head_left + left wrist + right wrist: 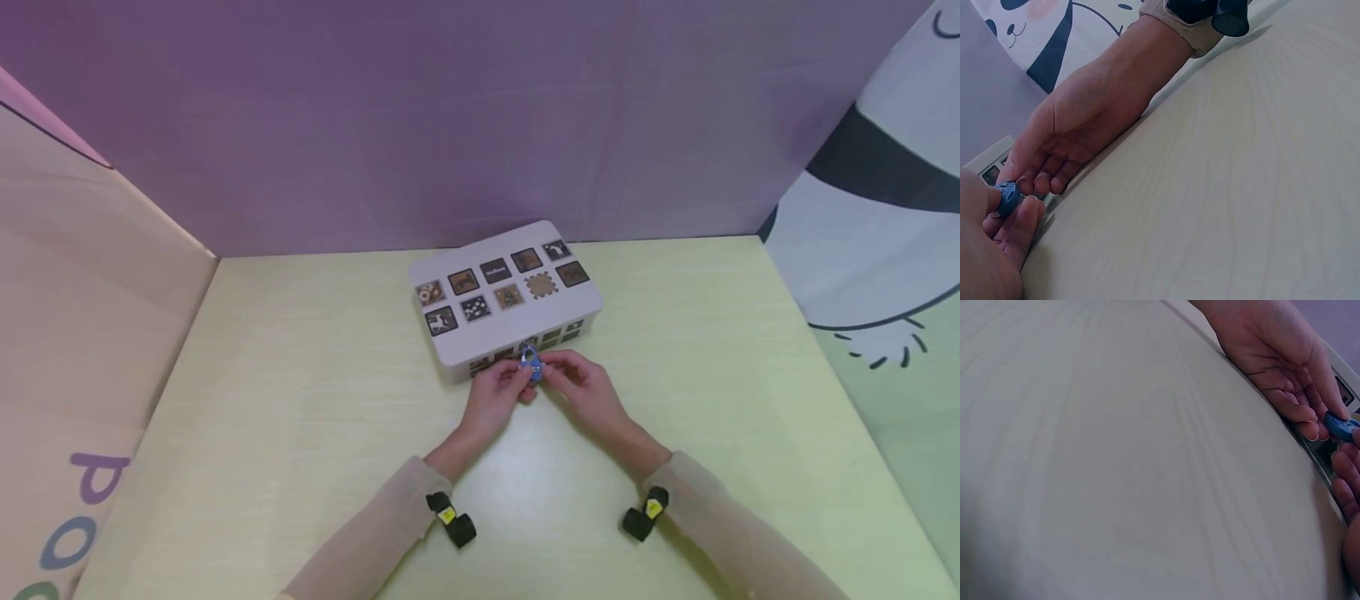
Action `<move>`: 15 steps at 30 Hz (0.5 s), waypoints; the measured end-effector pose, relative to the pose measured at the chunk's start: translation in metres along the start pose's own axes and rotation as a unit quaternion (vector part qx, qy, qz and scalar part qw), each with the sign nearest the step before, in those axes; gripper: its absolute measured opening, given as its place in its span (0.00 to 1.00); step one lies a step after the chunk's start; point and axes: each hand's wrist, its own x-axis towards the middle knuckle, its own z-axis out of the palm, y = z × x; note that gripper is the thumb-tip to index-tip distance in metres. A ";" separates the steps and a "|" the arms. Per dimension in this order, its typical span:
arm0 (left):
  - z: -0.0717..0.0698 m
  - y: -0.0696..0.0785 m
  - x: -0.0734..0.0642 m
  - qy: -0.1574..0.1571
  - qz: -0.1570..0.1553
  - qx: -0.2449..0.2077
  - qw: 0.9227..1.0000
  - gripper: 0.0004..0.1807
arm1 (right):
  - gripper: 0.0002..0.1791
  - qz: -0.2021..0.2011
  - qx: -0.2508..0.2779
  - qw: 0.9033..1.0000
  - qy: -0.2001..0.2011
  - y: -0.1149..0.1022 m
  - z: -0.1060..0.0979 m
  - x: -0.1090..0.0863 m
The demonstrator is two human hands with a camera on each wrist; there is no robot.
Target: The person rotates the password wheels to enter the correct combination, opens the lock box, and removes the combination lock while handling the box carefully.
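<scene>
A small blue padlock (533, 367) with a silvery shackle is held up at the front side of a white box (517, 325). My left hand (491, 402) pinches its left side between thumb and fingers. From the right, my right hand (591, 398) pinches the other side with its thumb and index finger. In the left wrist view the underside of the padlock (1009, 199) faces the camera, marked with small print. The right wrist view catches the padlock (1339, 427) at the edge, partly covered by fingertips.
The box has rows of small square pictures on its lid and front, and sits askew near the back of the pale wooden table (315, 417). A purple cloth wall (375, 125) rises behind it. Printed panels stand to the left and right.
</scene>
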 end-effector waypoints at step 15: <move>-0.001 0.001 0.000 -0.001 -0.001 0.012 1.000 0.14 | 0.14 0.011 -0.001 1.000 0.000 0.001 0.000 0.000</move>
